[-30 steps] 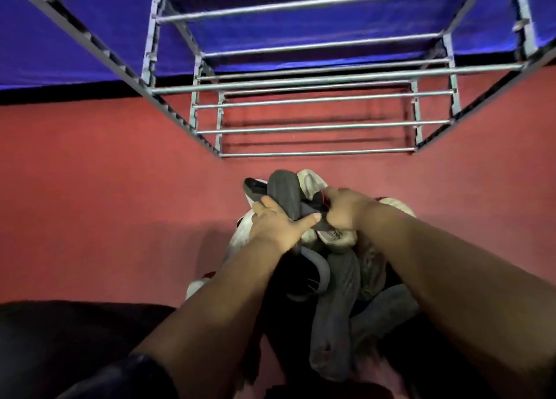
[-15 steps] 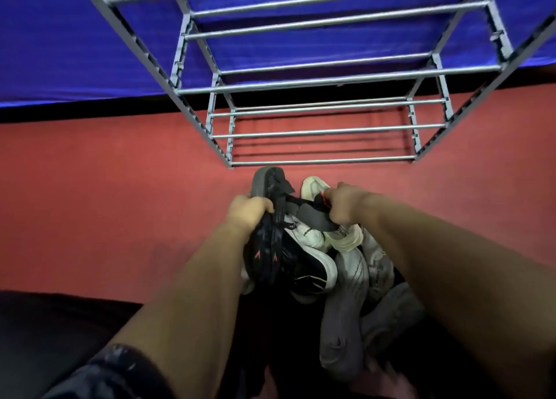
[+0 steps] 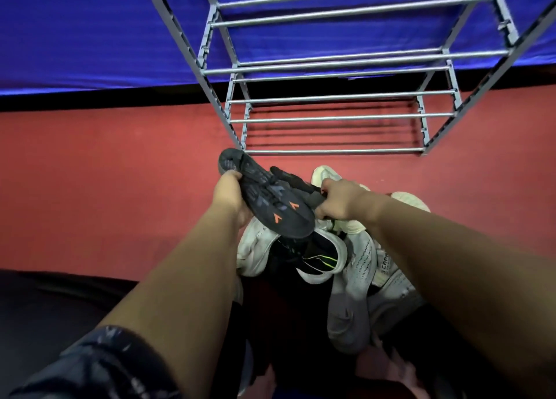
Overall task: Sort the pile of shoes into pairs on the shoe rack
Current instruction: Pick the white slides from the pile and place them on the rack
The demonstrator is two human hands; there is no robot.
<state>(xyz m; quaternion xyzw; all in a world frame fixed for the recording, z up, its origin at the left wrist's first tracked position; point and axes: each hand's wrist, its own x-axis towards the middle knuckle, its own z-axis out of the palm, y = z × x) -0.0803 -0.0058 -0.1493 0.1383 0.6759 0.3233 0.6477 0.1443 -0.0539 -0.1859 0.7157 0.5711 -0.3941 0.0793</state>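
My left hand (image 3: 230, 192) grips a dark grey sneaker with orange sole arrows (image 3: 264, 198), sole up, above the pile of white and grey shoes (image 3: 346, 266) on the red floor (image 3: 105, 194). My right hand (image 3: 340, 201) clenches a second dark shoe (image 3: 296, 185), mostly hidden behind the first. My forearms cover part of the pile. The bare grey metal shoe rack (image 3: 331, 118), cut off at the top, stands just beyond.

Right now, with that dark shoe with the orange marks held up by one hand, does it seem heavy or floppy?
Probably light: the left hand alone holds the dark shoe by its edge. Likely fairly stiff, since its sole stays straight without sagging. The ridged tread suggests it won't slip easily.
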